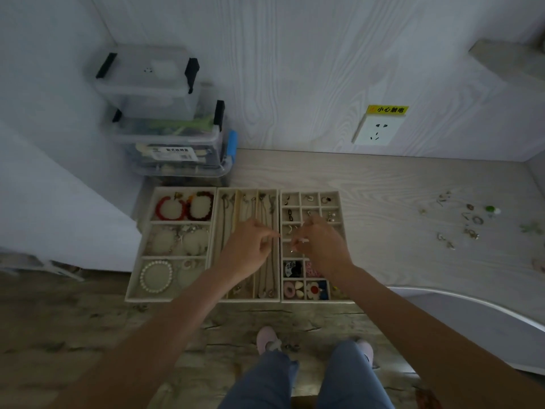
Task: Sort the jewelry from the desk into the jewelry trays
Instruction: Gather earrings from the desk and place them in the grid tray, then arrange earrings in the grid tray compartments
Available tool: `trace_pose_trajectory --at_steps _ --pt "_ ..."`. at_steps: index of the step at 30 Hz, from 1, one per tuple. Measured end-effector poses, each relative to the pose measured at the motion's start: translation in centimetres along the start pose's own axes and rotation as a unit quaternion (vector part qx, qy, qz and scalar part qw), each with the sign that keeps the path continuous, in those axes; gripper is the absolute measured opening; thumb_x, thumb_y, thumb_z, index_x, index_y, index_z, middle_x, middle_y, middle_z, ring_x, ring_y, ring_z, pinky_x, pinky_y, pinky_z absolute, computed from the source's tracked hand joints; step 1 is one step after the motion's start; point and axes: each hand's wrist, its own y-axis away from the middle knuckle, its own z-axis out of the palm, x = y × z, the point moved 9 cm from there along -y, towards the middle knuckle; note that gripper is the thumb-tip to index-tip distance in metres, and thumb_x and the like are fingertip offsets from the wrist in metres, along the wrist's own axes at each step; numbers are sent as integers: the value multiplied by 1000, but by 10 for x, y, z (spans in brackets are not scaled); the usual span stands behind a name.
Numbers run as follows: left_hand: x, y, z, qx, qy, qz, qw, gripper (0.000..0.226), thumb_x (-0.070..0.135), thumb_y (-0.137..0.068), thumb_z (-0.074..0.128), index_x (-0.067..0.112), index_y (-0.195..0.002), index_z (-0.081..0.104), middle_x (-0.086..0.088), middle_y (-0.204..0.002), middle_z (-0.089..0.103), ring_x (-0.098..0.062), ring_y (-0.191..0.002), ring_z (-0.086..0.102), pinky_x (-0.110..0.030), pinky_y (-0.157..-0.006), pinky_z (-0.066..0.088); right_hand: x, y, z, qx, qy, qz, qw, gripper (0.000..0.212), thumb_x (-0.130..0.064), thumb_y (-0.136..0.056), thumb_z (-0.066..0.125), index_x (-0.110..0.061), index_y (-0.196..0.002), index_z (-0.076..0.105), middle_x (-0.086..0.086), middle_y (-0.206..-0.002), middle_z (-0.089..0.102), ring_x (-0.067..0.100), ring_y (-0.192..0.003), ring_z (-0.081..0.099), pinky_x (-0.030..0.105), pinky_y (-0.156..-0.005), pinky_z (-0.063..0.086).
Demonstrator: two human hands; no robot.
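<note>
Both hands meet over the beige grid tray of small square compartments (336,231), the rightmost of three velvet-lined jewelry trays set side by side at the left end of the pale wood-grain desk (383,187). The right hand (321,246) hangs above the grid's middle rows, fingers curled round a small silvery piece (298,241) pinched at its fingertips; what kind of piece it is cannot be told. The left hand (250,246) reaches across from the middle tray, forefinger and thumb drawn together and pointing at the same spot; whether they grip anything cannot be told.

The beige middle tray with long narrow slots (218,231) holds chain necklaces laid lengthwise. The beige left tray with three wide sections (141,240) carries a red bead bracelet (169,207) and a dark red one in its far section, and a white pearl bracelet (156,276) in its near section.

Unsorted small jewelry pieces (469,222) lie scattered well apart on the right side of the desk. Clear plastic storage boxes with black clips (159,113) are stacked in the far left corner, and a white wall socket with a yellow label (377,128) sits above the desk.
</note>
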Motion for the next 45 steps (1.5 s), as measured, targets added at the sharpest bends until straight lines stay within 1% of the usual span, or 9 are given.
trace_pose_trajectory --at_steps 3,6,20,24,28,31,36,41,45 --pt "0 0 7 -9 -128 41 991 43 16 -93 50 37 -131 50 2 -128 46 -12 -117 43 -27 -104 35 -7 0 8 -20 46 -31 998 15 -23 -85 66 -19 -99 71 -2 -107 51 11 -86 57 22 -77 51" --pt "3 0 12 -15 -186 66 980 46 19 -94 49 41 -135 45 3 -135 39 -15 -128 32 -32 -109 27 -12 0 10 -13 79 -51 995 17 -23 -87 64 -18 -102 71 1 -107 53 15 -87 59 27 -76 54" --pt "9 -1 14 8 -198 79 977 41 23 -95 46 37 -133 48 7 -131 44 -15 -123 32 -30 -108 27 -8 -3 19 -18 100 -62 993 18 -19 -90 59 -16 -102 72 3 -105 52 17 -85 58 24 -69 50" --pt "11 -3 15 11 -177 75 981 39 22 -95 45 33 -131 52 8 -128 45 -14 -122 32 -29 -105 29 -2 -3 14 -30 47 -45 997 17 -21 -89 62 -17 -102 72 2 -102 52 17 -87 58 29 -76 51" --pt "26 -11 17 17 -146 82 986 38 20 -92 49 31 -128 55 9 -126 47 -12 -122 35 -27 -104 27 11 -2 -6 -15 -19 -25 999 14 -17 -89 60 -16 -97 72 1 -96 49 14 -82 52 26 -77 46" --pt "52 -24 20 31 -139 99 985 33 22 -93 48 27 -124 57 7 -125 49 -14 -121 38 -29 -104 31 34 -1 -25 -1 -49 -3 999 18 -10 -88 59 -14 -98 73 7 -103 60 20 -89 59 23 -78 43" --pt "106 -55 37 48 -114 110 986 27 21 -94 48 20 -118 59 3 -119 53 -15 -116 46 -29 -98 38 100 13 -67 69 -112 47 990 25 -14 -93 56 -12 -116 66 6 -119 62 20 -108 58 30 -96 46" --pt "168 -86 75 13 -84 130 988 28 14 -94 45 11 -120 57 -4 -117 52 -19 -106 53 -32 -88 45 185 30 -87 62 -40 101 992 35 -21 -96 49 -19 -131 53 1 -138 49 16 -128 45 26 -109 31" --pt "221 -111 121 -23 -77 153 985 32 12 -96 42 12 -125 57 -5 -123 52 -19 -114 50 -32 -95 42 253 53 -102 43 5 128 991 39 -20 -95 50 -16 -133 49 4 -137 46 21 -129 39 23 -103 26"
